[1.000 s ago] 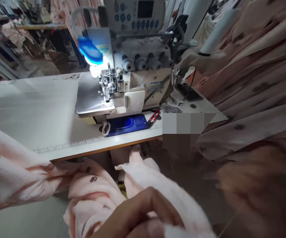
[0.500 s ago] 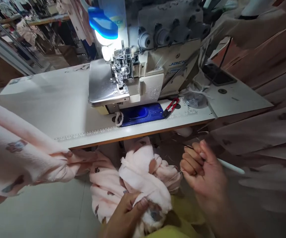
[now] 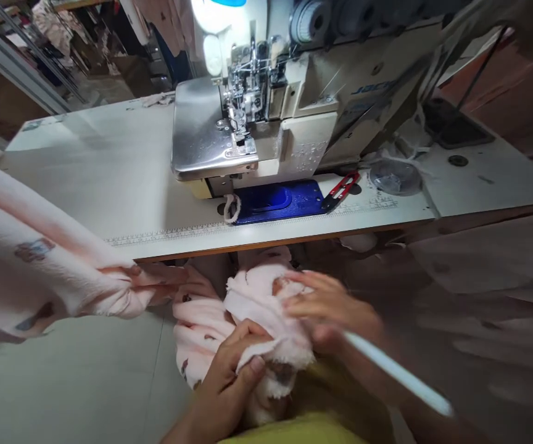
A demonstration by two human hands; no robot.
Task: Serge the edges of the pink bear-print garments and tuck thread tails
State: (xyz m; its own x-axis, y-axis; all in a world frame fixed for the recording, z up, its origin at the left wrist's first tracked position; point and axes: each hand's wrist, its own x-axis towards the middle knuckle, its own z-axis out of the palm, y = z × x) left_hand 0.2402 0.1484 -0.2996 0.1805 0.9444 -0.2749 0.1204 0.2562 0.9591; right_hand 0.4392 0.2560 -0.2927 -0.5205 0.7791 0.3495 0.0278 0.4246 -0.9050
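Note:
My left hand [image 3: 236, 370] pinches the edge of a pale pink fleece cloth [image 3: 266, 308] with dark printed motifs, gathered over my lap below the table edge. My right hand [image 3: 335, 308], smeared by motion, is at the cloth's right side, its fingers stretched over it; whether they grip the cloth I cannot tell. From that hand a thin tool with a white handle [image 3: 398, 373] sticks out toward the lower right, and its tip is hidden. Beyond the hands stands an overlock sewing machine [image 3: 243, 123] with its lamp lit.
On the white table [image 3: 109, 166] by the machine lie a blue plate [image 3: 276, 202], red thread snips [image 3: 342, 190] and a clear round dish [image 3: 395, 177]. More pink fabric [image 3: 35, 253] hangs at the left, and fabric [image 3: 502, 259] also drapes at the right.
My right hand has moved left onto the cloth, its fist loosening, the white handle still in it. My left hand keeps its pinch. The machine appears shifted right and up in view.

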